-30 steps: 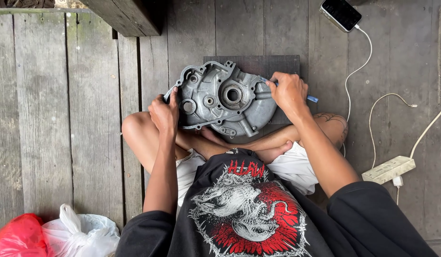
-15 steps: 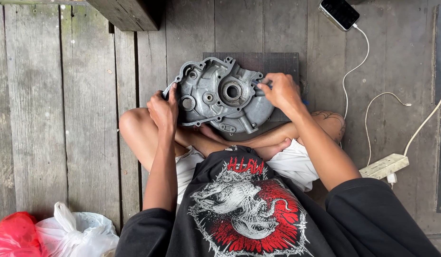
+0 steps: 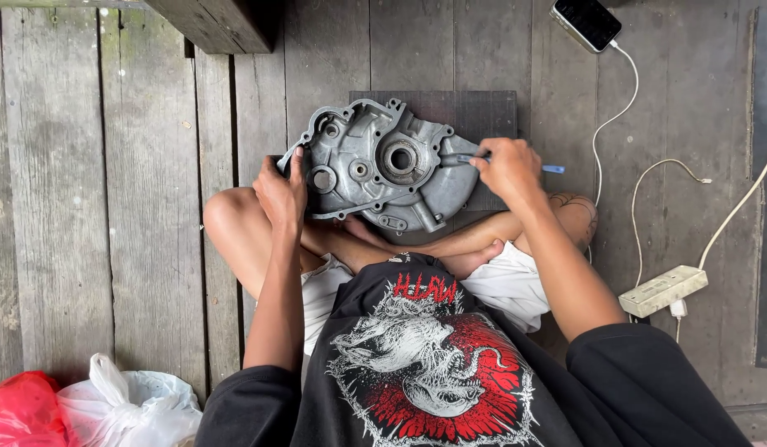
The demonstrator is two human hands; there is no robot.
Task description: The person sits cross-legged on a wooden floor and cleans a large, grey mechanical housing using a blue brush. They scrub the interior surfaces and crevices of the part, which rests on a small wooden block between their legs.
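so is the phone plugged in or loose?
Plugged in: a white cable runs into the phone lying on the wooden floor. Where its other end goes, cannot tell.

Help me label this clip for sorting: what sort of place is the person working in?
Probably an informal home or porch repair spot, not a fitted workshop. The person sits on a weathered grey plank floor, steadying a grey cast-metal engine casing over their legs, with a white power strip and a charging phone nearby.

One head cam, looks straight down, close over lap & plank floor (image 3: 86, 207)
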